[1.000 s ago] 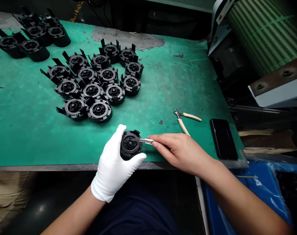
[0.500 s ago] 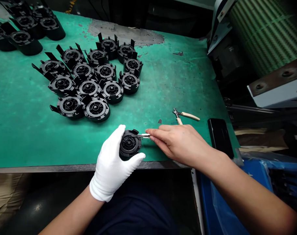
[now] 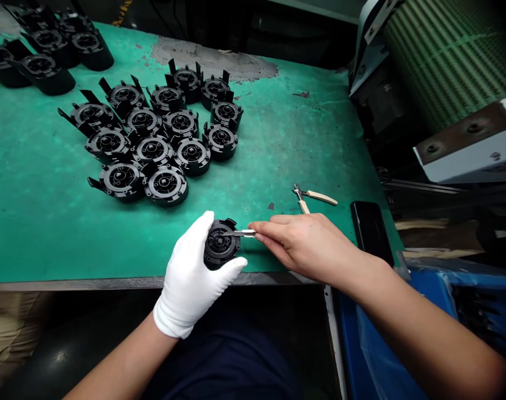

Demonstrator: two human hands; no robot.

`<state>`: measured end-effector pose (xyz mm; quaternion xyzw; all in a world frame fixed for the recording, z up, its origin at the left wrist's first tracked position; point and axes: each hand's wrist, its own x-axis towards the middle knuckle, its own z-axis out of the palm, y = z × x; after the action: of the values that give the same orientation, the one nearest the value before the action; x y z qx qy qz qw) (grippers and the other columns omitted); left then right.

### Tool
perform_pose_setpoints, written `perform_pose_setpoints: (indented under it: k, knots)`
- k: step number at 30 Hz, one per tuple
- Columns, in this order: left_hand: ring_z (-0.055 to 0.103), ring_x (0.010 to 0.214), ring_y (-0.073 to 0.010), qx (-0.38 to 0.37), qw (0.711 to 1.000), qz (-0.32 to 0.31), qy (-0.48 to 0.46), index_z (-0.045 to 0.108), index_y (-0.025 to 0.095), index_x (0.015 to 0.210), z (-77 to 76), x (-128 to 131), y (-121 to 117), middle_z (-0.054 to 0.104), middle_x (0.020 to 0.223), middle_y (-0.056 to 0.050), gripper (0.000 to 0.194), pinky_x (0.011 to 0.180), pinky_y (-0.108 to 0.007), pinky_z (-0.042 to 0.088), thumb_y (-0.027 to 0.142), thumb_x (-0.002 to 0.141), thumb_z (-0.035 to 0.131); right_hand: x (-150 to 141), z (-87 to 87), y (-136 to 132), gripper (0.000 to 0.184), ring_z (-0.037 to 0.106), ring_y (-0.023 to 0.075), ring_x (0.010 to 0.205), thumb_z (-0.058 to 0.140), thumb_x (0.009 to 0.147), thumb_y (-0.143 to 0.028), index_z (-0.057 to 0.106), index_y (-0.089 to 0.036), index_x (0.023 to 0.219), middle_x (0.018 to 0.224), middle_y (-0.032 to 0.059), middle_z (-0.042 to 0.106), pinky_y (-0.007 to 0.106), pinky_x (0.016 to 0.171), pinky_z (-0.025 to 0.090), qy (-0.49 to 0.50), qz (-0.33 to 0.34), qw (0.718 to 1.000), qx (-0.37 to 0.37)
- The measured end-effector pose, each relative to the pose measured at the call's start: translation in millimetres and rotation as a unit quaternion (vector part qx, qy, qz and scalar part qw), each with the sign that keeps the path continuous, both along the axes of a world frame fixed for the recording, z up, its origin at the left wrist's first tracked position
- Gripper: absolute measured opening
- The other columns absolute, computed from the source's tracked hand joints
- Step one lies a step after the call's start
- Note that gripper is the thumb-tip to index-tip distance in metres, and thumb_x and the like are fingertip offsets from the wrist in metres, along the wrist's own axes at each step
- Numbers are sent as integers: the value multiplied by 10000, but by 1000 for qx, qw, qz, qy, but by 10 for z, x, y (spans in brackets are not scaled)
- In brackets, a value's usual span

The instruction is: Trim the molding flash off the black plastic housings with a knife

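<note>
My left hand (image 3: 190,272), in a white glove, is wrapped round a round black plastic part (image 3: 220,253) near the table's front edge. The part's ringed face points up, and a tab sticks out at its far side. In my bare right hand (image 3: 305,239) is a slim metal blade like a craft knife (image 3: 241,233), pinched between thumb and fingers. The blade's tip lies over the part's face, close to its centre; whether it touches cannot be seen. Most of the knife's handle is hidden in the hand.
Several similar black parts (image 3: 165,183) stand grouped on the green tabletop (image 3: 269,144). More black parts (image 3: 48,72) are at the far left. Cutting pliers (image 3: 315,195) with cream handles and a black phone (image 3: 371,233) lie to the right. A blue bin (image 3: 436,294) sits beside the table.
The knife blade has shifted slightly from the far side of the part's face towards its centre. My left hand still holds the part in nearly the same place.
</note>
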<state>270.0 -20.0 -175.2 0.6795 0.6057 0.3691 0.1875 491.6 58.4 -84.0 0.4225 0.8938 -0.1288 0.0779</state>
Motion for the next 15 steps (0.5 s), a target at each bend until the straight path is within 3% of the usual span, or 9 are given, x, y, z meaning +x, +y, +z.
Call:
perform_pose_setpoints:
  k: [7, 15]
  knots:
    - [555, 1367, -318, -5, 1000, 1, -11, 392, 191, 1544, 0, 2, -1, 549, 1495, -149, 944, 1171, -472, 461, 565, 786, 812, 46, -36, -252, 323, 759, 225, 905, 457, 1065, -322, 703, -274, 1269, 1027, 52, 798, 300, 769, 560, 63, -47, 995, -66]
    - [564, 1357, -309, 0, 1000, 4, -11, 404, 195, 1542, 2, 6, -2, 553, 1491, -144, 926, 1167, -462, 466, 571, 795, 802, -38, -162, -565, 379, 738, 257, 1066, 411, 1081, -307, 640, -223, 1371, 1218, 84, 760, 388, 945, 579, 101, -112, 981, -121]
